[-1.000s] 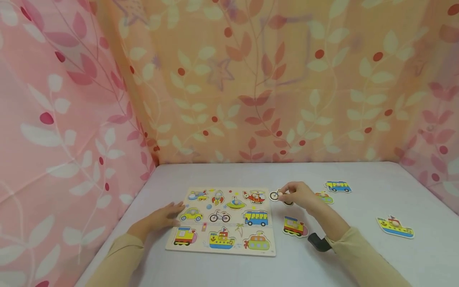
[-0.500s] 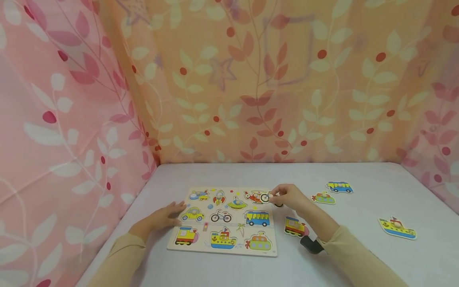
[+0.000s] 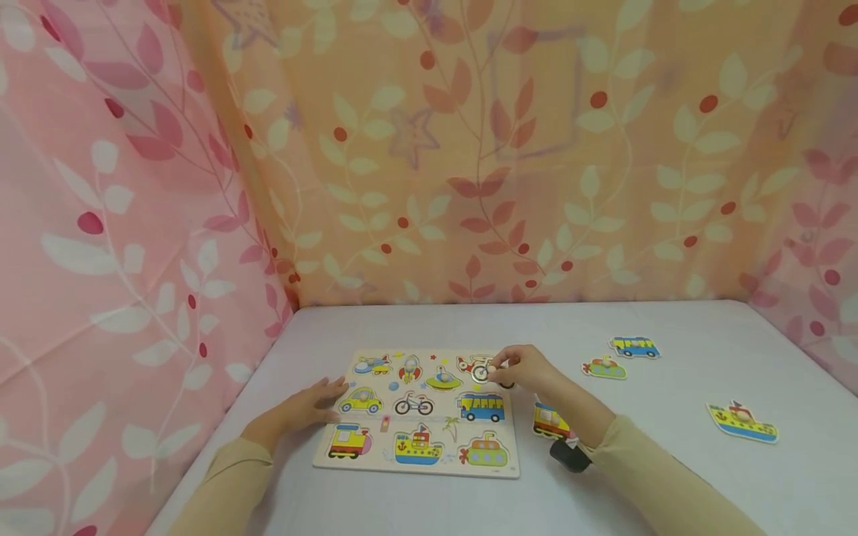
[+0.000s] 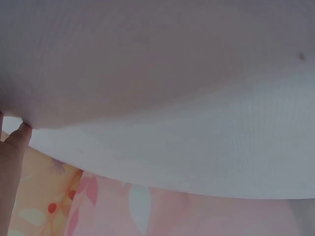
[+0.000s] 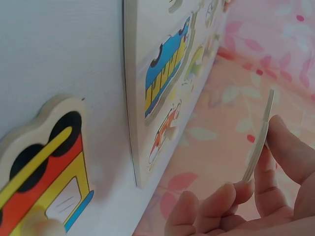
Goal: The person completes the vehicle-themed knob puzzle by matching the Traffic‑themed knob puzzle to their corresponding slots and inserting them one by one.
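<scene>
Head view: a thin, flat bicycle piece (image 3: 480, 374) is pinched by its small round knob in the right hand (image 3: 526, 370), with thumb and fingertips brought together. It is held over the upper right corner of a rectangular puzzle board (image 3: 382, 450), and the helicopter piece (image 3: 465, 366) is partly covered by it. From the right wrist, the bicycle piece is seen edge-on as a slim strip of pale wood, clear of the board, whose squared wooden side is also shown.

Nothing is gripped by the left hand (image 3: 311, 402); its fingers are loosely spread at the board's left edge, and only a little of it is caught by the left wrist camera.

Smooth, glossy colours are printed on the board, and shallow vehicle-shaped recesses are cut into it, the bicycle recess (image 3: 414, 404) among them. To its right, a train piece (image 3: 551, 422) with a scalloped wooden rim, a submarine piece (image 3: 605, 368), a bus piece (image 3: 634, 347) and a boat piece (image 3: 742, 424) are laid flat on the surface (image 3: 429, 514), which is covered in fine-woven whitish cloth. Leaf-patterned curtains (image 3: 429, 186) are hung behind, softly creased.
</scene>
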A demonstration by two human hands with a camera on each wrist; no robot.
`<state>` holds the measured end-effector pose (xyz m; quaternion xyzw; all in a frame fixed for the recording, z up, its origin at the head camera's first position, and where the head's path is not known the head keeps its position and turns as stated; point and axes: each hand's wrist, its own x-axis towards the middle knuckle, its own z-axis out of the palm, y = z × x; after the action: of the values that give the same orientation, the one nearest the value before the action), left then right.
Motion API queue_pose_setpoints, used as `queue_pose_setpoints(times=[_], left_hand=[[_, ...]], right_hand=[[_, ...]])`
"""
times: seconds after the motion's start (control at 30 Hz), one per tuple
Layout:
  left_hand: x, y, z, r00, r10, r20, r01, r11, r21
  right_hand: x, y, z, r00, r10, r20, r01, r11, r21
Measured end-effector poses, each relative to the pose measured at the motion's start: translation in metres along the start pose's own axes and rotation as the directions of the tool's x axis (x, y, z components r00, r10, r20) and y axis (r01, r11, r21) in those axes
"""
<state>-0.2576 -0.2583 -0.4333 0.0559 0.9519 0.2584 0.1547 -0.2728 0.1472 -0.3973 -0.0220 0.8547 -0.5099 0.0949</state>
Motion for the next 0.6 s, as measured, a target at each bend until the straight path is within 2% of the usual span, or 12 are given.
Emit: queue_pose_setpoints(times=[0.13, 0.33, 0.6], left_hand=[[-0.001, -0.001, 0.001, 1.000, 0.011, -0.002, -0.011, 1.000, 0.002], [-0.002, 0.000, 0.002, 1.000, -0.019, 0.011, 0.019, 1.000, -0.002], [-0.003, 0.001, -0.001, 1.000, 0.006, 0.017, -0.006, 1.000, 0.004]], right_hand=[[0.001, -0.001, 0.004, 1.000, 0.015, 0.010, -0.015, 1.000, 0.024], [0.005, -0.001, 0.012, 1.000, 0.018, 0.019, -0.019, 0.999, 0.042], [0.007, -0.012, 0.024, 0.997, 0.045, 0.060, -0.050, 0.994, 0.092]])
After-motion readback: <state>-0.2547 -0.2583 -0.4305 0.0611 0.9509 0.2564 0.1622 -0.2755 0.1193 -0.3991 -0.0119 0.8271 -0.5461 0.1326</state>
